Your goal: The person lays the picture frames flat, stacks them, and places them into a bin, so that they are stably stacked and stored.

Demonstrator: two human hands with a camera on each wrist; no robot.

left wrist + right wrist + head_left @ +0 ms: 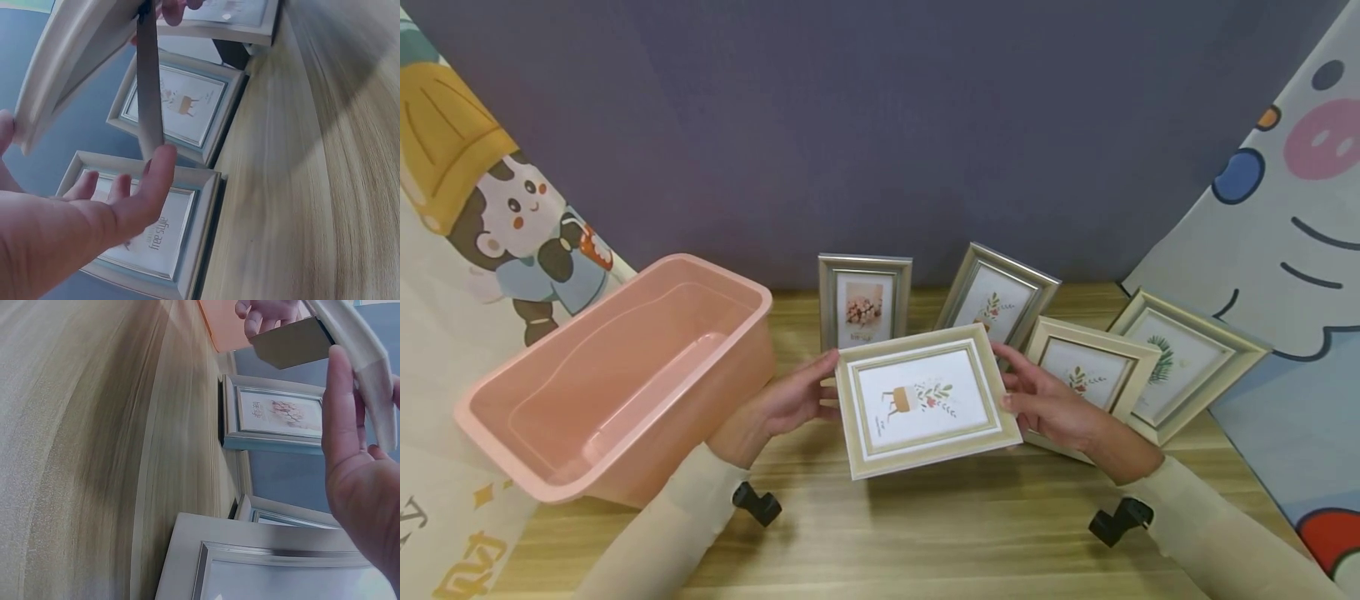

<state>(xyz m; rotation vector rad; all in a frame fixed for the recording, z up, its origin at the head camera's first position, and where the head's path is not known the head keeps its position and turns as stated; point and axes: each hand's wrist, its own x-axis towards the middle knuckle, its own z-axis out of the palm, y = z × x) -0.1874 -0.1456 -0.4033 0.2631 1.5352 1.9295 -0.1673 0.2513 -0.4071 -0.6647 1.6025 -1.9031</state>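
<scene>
A cream picture frame (925, 400) with a flower-and-stool print is held between both hands above the table, face up and tilted. My left hand (786, 404) holds its left edge, thumb at the upper left corner. Behind the frame, its stand flap (150, 81) juts out, and a left fingertip meets the flap's free end in the left wrist view. With the thumb on the front and fingers behind, my right hand (1056, 408) grips the right edge. Just beyond stand a silver frame (828, 304) with a pink flower picture and another tilted frame (996, 304).
Two more frames, a cream one (1078, 372) and a larger one (1183, 375), overlap at the right by my right forearm. A deep pink bin (700, 408) stands left. Behind the wooden table (925, 542) rises a dark wall (880, 125); cartoon panels flank both sides.
</scene>
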